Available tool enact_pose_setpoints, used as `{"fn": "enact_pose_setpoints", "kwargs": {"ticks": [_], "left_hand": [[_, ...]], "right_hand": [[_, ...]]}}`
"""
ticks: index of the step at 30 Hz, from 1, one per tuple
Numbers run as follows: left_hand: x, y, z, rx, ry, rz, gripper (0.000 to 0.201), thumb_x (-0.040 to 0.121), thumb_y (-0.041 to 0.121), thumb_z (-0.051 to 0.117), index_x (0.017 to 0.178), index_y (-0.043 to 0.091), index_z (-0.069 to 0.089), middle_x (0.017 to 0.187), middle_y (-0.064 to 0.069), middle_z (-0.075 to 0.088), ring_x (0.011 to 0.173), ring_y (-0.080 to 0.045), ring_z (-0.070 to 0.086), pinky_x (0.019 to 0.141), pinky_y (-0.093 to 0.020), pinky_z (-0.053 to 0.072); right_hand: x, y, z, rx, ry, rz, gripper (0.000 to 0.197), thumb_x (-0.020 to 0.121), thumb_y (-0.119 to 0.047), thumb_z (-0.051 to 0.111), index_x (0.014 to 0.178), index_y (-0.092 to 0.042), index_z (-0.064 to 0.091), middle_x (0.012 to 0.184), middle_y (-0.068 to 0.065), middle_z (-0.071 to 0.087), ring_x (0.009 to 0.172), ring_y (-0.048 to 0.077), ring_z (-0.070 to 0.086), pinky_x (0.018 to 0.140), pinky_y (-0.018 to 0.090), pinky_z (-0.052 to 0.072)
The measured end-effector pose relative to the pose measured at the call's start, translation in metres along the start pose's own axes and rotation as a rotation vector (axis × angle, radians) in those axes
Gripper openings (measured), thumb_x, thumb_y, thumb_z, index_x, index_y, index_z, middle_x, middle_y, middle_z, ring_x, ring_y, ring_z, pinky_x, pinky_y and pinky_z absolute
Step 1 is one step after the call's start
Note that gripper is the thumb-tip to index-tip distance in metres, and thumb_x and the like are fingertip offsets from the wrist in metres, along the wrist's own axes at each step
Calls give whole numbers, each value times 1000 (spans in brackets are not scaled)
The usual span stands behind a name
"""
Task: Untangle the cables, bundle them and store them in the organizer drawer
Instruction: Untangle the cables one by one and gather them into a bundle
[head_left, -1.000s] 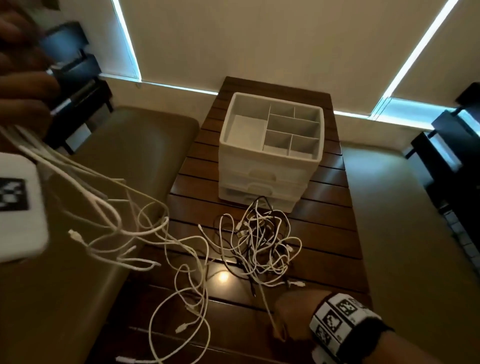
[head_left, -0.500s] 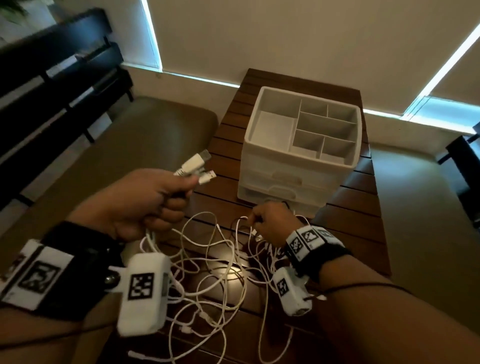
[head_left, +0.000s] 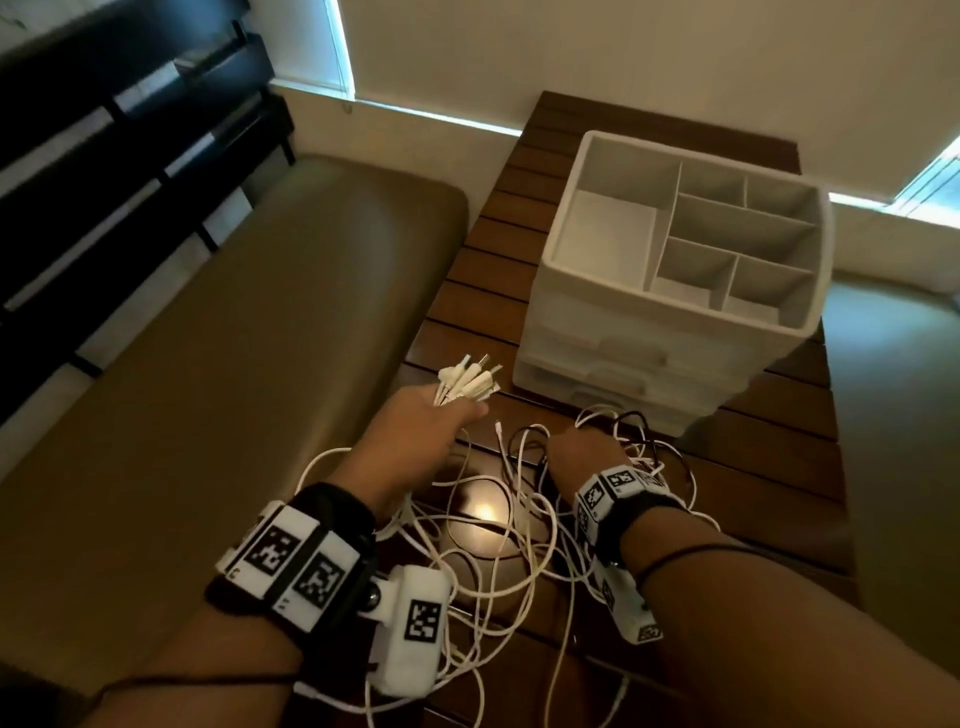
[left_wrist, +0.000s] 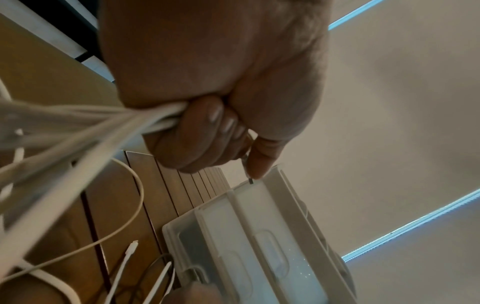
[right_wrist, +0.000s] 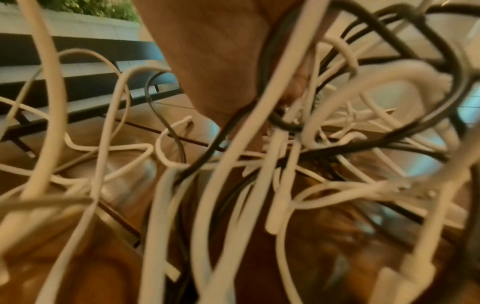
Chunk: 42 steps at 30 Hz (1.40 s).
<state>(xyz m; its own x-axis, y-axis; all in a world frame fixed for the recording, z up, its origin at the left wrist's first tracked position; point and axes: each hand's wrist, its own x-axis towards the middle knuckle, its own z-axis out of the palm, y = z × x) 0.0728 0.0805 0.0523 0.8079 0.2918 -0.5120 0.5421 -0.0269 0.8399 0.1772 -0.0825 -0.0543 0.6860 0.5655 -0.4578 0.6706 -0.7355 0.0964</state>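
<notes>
A tangle of white and black cables (head_left: 498, 525) lies on the wooden slatted table (head_left: 779, 441) in front of a white organizer (head_left: 680, 332). The organizer has open top compartments and two shut drawers (head_left: 623, 358). My left hand (head_left: 431, 423) grips a bunch of white cable ends, whose plugs (head_left: 470, 382) stick out toward the organizer. In the left wrist view its fingers (left_wrist: 205, 125) curl round the white cords (left_wrist: 103, 123). My right hand (head_left: 587, 452) sits low in the tangle by the bottom drawer. The right wrist view shows cables (right_wrist: 259, 144) running through its curled fingers, blurred.
An olive padded bench (head_left: 234, 364) runs along the table's left side. Dark slatted furniture (head_left: 104, 130) stands beyond it at the far left. The wall and window blinds close off the back. Loose cable loops hang over the table's near edge (head_left: 467, 675).
My left hand came down from high at the left to just before the organizer, still holding cable ends. My right hand moved from the table's near edge into the tangle by the drawers.
</notes>
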Motion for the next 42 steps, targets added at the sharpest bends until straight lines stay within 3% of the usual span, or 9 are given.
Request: {"fn": "enact_pose_setpoints", "kwargs": {"ticks": [6,12,16,20,25,30,33,36,42], "left_hand": [[7,1,-2,-16,-47,55,18,94,34,58,78,26,61,56,7,44,47,-7,39,46,-22,34],[0,16,6,-210,-101,91,24,96,31,57,74,23,51,52,3,34,40,-8,26,37,-18,23],[-14,36,29,-193,-162,155,24,93,31,60,74,16,57,46,10,37,39,-5,29,38,-18,24],[-31,50,47,-279,-286,215,4,90,12,62,88,14,59,50,10,41,38,-3,34,37,-16,27],[-53,59,64,-250,-360,276,14,86,-1,64,99,2,62,70,-3,66,44,-2,55,41,-14,41],[-61,54,76,-186,-352,290,17,90,8,65,102,-3,63,69,-6,56,44,-4,46,42,-16,36],[-61,57,76,-225,-279,273,7,93,9,60,91,3,62,65,-2,58,42,-3,50,41,-15,38],[-58,55,67,-233,-202,253,15,96,16,58,83,9,62,64,-1,54,42,-1,48,40,-14,37],[-47,39,42,-250,-62,166,20,95,26,60,82,11,63,59,3,55,41,-1,44,38,-15,33]], "right_hand": [[-1,6,-14,196,7,43,20,95,-16,45,108,-10,60,108,11,67,98,29,65,79,36,50],[-58,41,-70,1390,297,167,7,93,-11,58,88,-13,53,78,7,70,69,20,68,65,35,56],[-109,53,-106,1742,361,89,8,92,1,54,89,-6,52,73,13,69,57,18,63,51,25,53],[-144,55,-121,1652,403,31,4,88,-1,62,87,-4,59,73,9,68,63,18,65,53,25,51],[-169,44,-132,1662,508,-2,3,88,2,60,87,-1,61,68,9,69,60,18,67,48,21,51],[-181,41,-141,1649,609,-33,5,90,2,57,86,-1,59,65,9,65,57,19,61,47,23,50],[-179,46,-129,1640,668,118,6,90,0,59,87,-6,59,75,14,65,63,23,62,49,24,51],[-173,58,-96,1378,571,266,15,84,-1,66,84,-15,61,81,9,67,66,16,63,54,22,51],[-145,43,-53,946,421,205,7,81,-13,70,85,-18,67,82,-3,68,78,12,63,68,19,48]]}}
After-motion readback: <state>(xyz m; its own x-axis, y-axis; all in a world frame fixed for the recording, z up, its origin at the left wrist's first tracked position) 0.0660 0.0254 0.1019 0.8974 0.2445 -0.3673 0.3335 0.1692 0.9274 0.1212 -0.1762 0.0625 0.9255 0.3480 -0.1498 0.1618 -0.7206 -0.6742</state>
